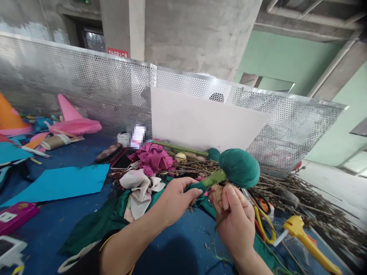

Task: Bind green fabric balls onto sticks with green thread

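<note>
My left hand (180,196) is closed round the fabric-covered lower part of a green stem (213,178). A round ball of dark green cloth (239,167) tops this stem, tilted up to the right. Just below the ball my right hand (236,214) is closed in a pinch, with a crumpled tan piece (218,198) at its fingertips; what exactly it is I cannot make out. A thin green strand (215,244) hangs below that hand. Dark green cloth (94,221) lies on the blue table beside my left forearm, partly under pale cloth (140,191).
Behind my hands are magenta cloth (156,157), a phone (122,160) and dry stems (289,187). A yellow glue gun (309,242) and yellow-handled scissors (265,225) lie right. Blue sheet (69,182) and a magenta device (18,217) lie left. A perforated metal screen (114,84) and white board (200,118) stand behind.
</note>
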A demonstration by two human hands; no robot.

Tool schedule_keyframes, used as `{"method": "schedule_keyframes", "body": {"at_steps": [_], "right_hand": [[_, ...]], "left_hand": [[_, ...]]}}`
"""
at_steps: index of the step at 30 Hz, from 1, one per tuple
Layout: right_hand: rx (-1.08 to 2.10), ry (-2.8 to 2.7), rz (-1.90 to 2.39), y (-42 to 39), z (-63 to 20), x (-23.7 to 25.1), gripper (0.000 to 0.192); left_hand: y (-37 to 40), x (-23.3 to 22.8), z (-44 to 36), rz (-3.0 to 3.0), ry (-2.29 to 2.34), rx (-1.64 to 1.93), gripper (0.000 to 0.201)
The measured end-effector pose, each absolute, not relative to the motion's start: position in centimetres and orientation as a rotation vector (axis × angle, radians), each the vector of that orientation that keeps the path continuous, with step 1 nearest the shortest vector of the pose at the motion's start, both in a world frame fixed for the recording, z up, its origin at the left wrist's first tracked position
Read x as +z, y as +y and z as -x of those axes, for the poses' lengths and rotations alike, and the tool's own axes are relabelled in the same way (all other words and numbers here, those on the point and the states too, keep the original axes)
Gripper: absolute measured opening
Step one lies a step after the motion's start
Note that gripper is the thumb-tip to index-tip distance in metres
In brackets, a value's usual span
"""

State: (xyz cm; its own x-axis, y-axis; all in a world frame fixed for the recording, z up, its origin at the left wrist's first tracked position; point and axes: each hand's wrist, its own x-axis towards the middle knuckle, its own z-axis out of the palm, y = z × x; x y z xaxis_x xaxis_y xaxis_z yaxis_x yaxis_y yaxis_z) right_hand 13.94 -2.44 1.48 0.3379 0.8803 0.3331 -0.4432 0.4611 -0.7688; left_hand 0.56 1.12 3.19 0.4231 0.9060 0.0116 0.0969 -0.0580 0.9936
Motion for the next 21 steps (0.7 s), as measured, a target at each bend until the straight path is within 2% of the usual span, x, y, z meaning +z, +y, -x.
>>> {"method": "schedule_keyframes", "body": {"at_steps": [7,12,18,21], "right_hand": [[0.869,-0.874,0.662,-2.6,-13.7,1.1,0.042],[0.878,-1.194,0.686,-2.6,-14.1,0.9,0.037],[0.469,-1.672,0.929,-2.5,-16.4,3.0,0.028],[0.438,-1.717,1.005,-2.1,-17.7,3.5,0.03]], "left_hand": [[0.9,3.2,-0.6,-1.809,1.206,0.82,0.024],[1.2,3.5,-0.2,-2.112,1.467,0.721,0.027],[1.2,3.5,0.1,-2.394,1.565,0.492,0.029],[1.3,3.3,0.0,-2.44,1.586,0.46,0.029]]}}
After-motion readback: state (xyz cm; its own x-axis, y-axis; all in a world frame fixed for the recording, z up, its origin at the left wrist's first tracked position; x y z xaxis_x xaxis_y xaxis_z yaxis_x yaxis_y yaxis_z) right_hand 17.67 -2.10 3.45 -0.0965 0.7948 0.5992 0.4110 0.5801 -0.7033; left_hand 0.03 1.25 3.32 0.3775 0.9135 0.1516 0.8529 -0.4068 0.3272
